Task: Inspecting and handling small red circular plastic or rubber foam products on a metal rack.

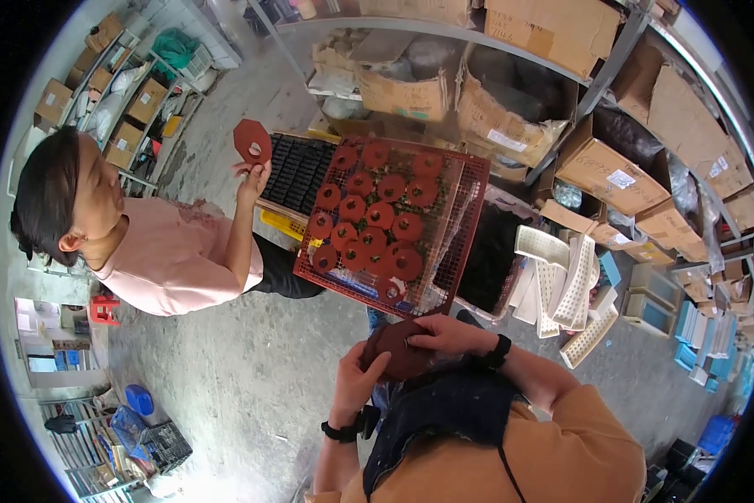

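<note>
And here the left hand (361,379) and right hand (449,335) both grip the dark red disc (404,360) near the apron (444,415), right fingers seemingly at its hole, where light, even thumb pressure should serve best.

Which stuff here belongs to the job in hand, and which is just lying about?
Job, apparently:
dark red flat piece, in the left hand and right hand
red flat pieces with centre holes on the red plastic mesh tray
red octagonal plate in the co-worker's hand

Lying about, apparently:
off-white perforated plastic trays
brown cardboard boxes
red plastic stool
</note>
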Available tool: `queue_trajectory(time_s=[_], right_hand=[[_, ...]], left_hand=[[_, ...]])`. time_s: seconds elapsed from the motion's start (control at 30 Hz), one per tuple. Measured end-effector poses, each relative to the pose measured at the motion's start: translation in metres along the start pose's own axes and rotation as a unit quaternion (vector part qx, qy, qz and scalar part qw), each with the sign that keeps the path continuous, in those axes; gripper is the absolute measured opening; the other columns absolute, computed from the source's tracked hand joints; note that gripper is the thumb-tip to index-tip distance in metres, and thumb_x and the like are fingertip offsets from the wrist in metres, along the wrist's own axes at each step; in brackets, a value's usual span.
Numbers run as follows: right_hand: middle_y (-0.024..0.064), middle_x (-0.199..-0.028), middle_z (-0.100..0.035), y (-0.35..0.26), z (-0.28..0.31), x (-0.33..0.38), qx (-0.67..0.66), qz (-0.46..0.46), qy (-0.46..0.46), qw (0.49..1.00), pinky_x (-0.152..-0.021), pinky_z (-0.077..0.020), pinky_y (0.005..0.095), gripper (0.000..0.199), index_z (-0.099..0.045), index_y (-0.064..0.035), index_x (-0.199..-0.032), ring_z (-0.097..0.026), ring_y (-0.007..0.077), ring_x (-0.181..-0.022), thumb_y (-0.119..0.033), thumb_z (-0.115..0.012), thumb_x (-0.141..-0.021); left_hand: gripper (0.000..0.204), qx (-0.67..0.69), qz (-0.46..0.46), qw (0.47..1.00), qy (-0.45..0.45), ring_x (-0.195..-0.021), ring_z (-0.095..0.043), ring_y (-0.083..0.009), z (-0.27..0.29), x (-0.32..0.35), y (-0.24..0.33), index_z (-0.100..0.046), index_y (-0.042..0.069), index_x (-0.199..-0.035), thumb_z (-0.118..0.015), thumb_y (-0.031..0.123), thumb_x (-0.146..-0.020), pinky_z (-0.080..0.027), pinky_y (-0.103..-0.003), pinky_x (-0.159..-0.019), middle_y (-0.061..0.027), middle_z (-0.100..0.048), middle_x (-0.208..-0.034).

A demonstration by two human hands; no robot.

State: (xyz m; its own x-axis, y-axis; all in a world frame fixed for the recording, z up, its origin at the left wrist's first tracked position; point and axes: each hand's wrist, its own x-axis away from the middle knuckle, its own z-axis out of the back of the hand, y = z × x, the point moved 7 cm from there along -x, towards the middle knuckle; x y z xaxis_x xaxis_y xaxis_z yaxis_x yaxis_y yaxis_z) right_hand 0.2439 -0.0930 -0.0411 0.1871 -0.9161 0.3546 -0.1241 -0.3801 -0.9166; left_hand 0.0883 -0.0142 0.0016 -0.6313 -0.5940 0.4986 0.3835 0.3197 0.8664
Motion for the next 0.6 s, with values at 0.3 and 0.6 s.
queue_trajectory(time_s=[0.3, 0.6], right_hand=[[0.0140, -0.104, -0.066, 0.001, -0.003, -0.010, 0.070, 0.028, 0.008, 0.997, -0.084, -0.0492, 0.0354, 0.041, -0.058, 0.0028, -0.117, -0.061, 0.0200, -0.093, -0.034, -0.055, -0.099], [0.0154, -0.101, -0.065, 0.005, 0.033, -0.014, 0.051, 0.000, 0.098, 0.994, -0.073, -0.0545, 0.0340, 0.041, -0.058, 0.0036, -0.117, -0.064, 0.0219, -0.083, -0.032, -0.056, -0.098]], left_hand=[[0.032, 0.010, 0.004, 1.000, -0.007, -0.071, -0.057, -0.0081, 0.002, -0.002, -0.001, -0.059, -0.003, -0.120, -0.064, 0.015, -0.094, -0.046, -0.023, -0.057, -0.0034, -0.067, -0.093], [0.039, 0.058, -0.002, 0.998, -0.018, -0.091, -0.064, -0.0161, 0.006, -0.005, -0.012, -0.051, -0.003, -0.132, -0.055, 0.015, -0.099, -0.055, -0.028, -0.069, -0.0139, -0.065, -0.115]])
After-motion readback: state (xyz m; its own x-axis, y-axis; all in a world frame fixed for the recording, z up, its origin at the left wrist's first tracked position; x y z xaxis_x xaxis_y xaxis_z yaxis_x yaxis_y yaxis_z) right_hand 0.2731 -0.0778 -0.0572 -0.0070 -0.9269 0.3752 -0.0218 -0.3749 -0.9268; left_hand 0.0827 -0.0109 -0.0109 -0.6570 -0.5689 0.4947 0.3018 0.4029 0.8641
